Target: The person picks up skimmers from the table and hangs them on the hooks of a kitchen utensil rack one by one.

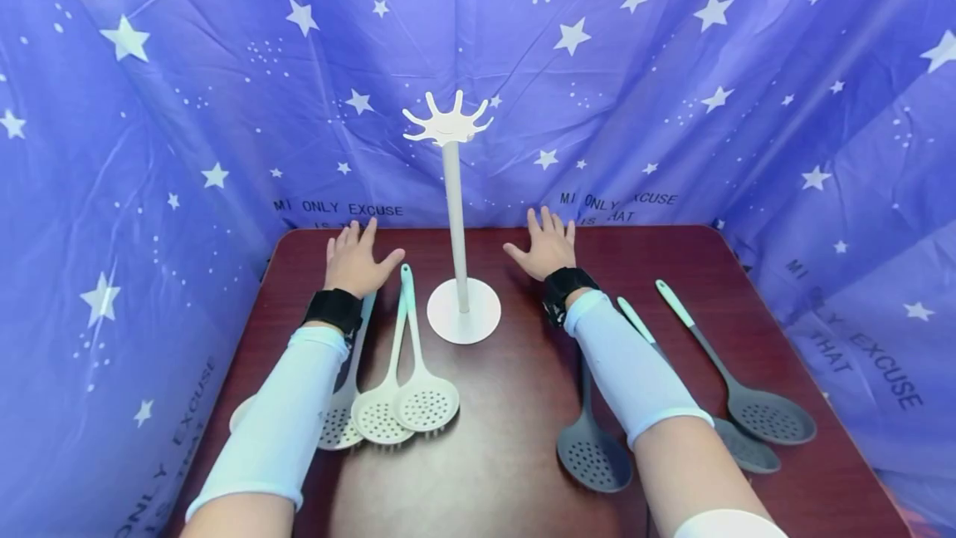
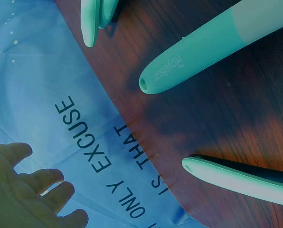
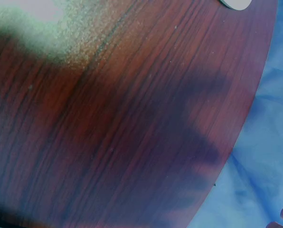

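My left hand (image 1: pixel 354 262) is spread with straight fingers near the far table edge, holding nothing. Below and beside it lie several pale skimmers (image 1: pixel 427 403) with mint handle ends; one mint handle (image 2: pixel 193 59) shows lettering in the left wrist view. My left sleeve covers part of them. My right hand (image 1: pixel 550 249), fingers spread and holding nothing, is over the far edge to the right of a white utensil stand (image 1: pixel 457 222). The stand has a round base and a crown of curved hooks, all bare. Dark grey skimmers (image 1: pixel 593 457) lie around my right forearm, partly hidden by it.
The dark red-brown wooden table (image 1: pixel 508 438) has rounded far corners. A blue curtain (image 1: pixel 508 48) with white stars and printed words hangs right behind it and along both sides. The farthest-right grey skimmer (image 1: pixel 773 415) lies near the right table edge.
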Demonstrator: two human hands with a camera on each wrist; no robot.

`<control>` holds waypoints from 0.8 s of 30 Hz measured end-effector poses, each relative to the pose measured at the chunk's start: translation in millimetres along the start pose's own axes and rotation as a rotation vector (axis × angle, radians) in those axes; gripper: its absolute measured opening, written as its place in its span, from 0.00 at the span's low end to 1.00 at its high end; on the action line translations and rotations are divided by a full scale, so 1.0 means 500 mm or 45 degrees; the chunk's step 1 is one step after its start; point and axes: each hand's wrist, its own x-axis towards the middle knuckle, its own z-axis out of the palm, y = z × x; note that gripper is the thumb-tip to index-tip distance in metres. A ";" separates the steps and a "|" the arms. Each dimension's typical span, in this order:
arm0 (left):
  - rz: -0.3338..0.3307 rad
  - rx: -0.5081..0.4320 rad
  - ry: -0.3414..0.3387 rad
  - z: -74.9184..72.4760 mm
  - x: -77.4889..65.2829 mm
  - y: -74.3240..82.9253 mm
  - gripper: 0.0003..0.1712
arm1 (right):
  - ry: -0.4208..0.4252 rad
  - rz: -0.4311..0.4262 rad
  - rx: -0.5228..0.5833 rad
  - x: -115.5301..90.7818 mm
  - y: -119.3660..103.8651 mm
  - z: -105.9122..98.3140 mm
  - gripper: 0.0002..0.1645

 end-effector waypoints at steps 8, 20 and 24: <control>-0.011 -0.019 -0.028 0.002 -0.003 -0.004 0.54 | 0.019 -0.001 0.020 -0.004 0.008 0.010 0.59; 0.008 -0.101 -0.038 -0.001 -0.010 0.000 0.58 | 0.021 -0.003 0.071 -0.010 0.003 0.010 0.58; 0.010 -0.137 -0.033 -0.002 -0.013 0.004 0.57 | 0.025 0.004 0.075 -0.011 0.003 0.009 0.58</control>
